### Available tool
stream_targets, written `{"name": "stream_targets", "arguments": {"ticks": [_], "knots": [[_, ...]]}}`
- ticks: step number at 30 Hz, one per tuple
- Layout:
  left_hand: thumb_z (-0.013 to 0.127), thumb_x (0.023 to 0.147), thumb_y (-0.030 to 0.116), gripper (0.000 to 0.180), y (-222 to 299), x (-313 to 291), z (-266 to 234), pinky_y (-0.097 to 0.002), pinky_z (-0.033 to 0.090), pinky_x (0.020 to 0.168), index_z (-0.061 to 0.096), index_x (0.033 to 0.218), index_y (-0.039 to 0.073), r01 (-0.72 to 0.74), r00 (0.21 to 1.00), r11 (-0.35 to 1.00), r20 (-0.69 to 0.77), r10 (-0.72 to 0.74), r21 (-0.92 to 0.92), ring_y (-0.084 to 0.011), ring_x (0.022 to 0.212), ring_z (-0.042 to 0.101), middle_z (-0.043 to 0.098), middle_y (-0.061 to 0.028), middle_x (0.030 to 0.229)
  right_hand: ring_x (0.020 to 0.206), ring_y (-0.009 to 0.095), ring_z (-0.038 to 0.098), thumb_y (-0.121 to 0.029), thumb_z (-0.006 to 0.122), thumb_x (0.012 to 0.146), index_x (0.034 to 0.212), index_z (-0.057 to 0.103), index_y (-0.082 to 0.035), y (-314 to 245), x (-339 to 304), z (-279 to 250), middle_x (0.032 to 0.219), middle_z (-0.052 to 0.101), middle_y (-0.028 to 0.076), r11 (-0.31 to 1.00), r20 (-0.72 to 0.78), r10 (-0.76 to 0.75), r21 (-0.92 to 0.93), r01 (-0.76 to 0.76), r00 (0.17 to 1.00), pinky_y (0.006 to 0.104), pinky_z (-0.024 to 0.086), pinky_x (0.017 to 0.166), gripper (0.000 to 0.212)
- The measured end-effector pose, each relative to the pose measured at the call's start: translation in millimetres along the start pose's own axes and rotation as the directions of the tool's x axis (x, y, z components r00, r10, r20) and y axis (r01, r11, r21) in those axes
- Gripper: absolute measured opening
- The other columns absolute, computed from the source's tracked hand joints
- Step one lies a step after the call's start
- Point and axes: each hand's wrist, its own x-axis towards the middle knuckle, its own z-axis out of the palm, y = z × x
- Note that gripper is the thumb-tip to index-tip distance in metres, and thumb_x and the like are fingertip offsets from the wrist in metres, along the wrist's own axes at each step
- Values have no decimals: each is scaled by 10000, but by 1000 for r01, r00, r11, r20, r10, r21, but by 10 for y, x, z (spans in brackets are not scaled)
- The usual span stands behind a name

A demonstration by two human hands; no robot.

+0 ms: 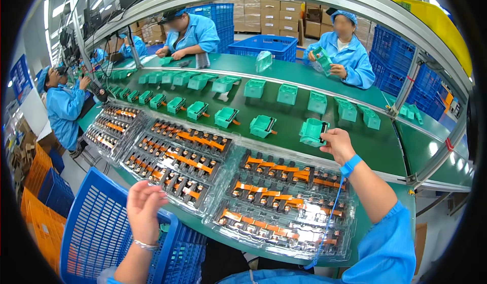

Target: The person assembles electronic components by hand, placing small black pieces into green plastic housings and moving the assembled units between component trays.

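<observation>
My right hand (pixel 337 144) reaches over the belt and pinches a small black part at the right side of a green plastic housing (pixel 310 132). The fingertips hide most of that part. A blue strap with a coiled cord (pixel 331 218) circles my right wrist. My left hand (pixel 143 205) is raised above a blue plastic basket (pixel 96 218), fingers loosely bent and apart, holding nothing. Between my arms lies a clear tray (pixel 210 223) with rows of black parts carrying orange ribbon strips (pixel 264 190). Nearby housings such as this green one (pixel 262 126) have a black part and an orange tab.
Green housings (pixel 253 87) stand in two rows along the green belt (pixel 297 114). More clear trays (pixel 175 157) of parts lie to the left. Across the belt, a person (pixel 342 50) holds a housing and another (pixel 190 35) works. A metal frame post (pixel 436 165) rises at right.
</observation>
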Motion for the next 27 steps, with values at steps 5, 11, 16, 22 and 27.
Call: {"name": "stream_targets", "arguments": {"ticks": [5,11,16,22,27], "knots": [[551,824,31,302,-145,-293,-1394,-264,523,632,460,1109,65,147,906,973,-420,-61,177,-151,763,584,579,-72,920,578,185,532,-42,629,771,811,490,-8,334,450,246,728,506,87,981,-32,69,-178,-74,997,338,536,511,148],[604,781,69,275,-950,-1433,-3397,-269,501,494,501,1035,48,586,690,710,-700,-184,390,-154,648,579,580,-85,766,680,309,582,-88,663,749,828,558,33,750,855,289,783,544,161,988,115,45,-151,-27,992,465,541,621,178],[641,730,280,430,-1220,-1891,-3704,-401,506,736,547,1066,29,642,562,-88,-546,-621,761,-319,867,614,623,-182,948,758,162,521,-329,612,815,1054,553,-38,257,469,233,911,558,43,842,-40,-8,-539,-15,999,322,473,617,381],[683,712,353,631,-1613,-2008,-3807,-409,428,893,439,1230,87,439,695,-25,-356,-625,898,-339,1036,533,547,-197,1123,730,77,508,-258,554,869,1035,555,-81,11,-252,539,902,553,-11,876,168,-142,-437,203,975,223,430,543,243],[733,643,411,806,-1983,-1463,-3176,-409,398,938,372,1289,92,306,803,210,-133,-581,929,-357,1107,470,483,-213,1190,635,70,524,-119,551,850,966,545,-50,-258,-1094,672,850,558,16,887,242,-110,-414,205,964,202,443,510,135]]}}
